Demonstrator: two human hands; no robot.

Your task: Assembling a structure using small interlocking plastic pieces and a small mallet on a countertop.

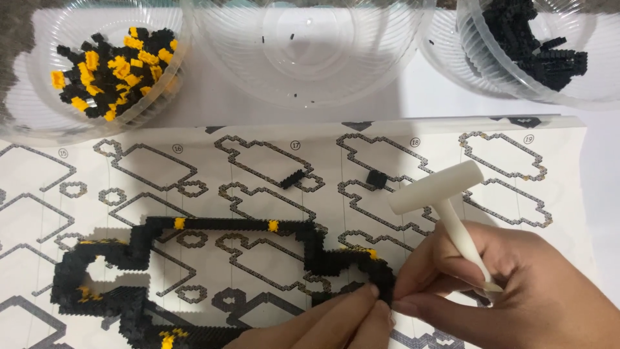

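Observation:
A black micro-brick outline with yellow accents [226, 226] lies on an open instruction sheet [516, 194]. My right hand [516, 291] holds a small white plastic hammer [445, 194] with its head up, while the thumb and forefinger pinch the build's right end. From below, my left hand [336, 320] presses its fingertips against that same right end. Two loose black pieces, one long [294, 179] and one short [376, 178], rest on the sheet above the build.
Clear plastic bowls line the far edge: one at left with black and yellow bricks [110, 64], a nearly empty one in the middle [310, 45], one at right with black bricks [536, 45]. A white tabletop [413, 97] shows between them.

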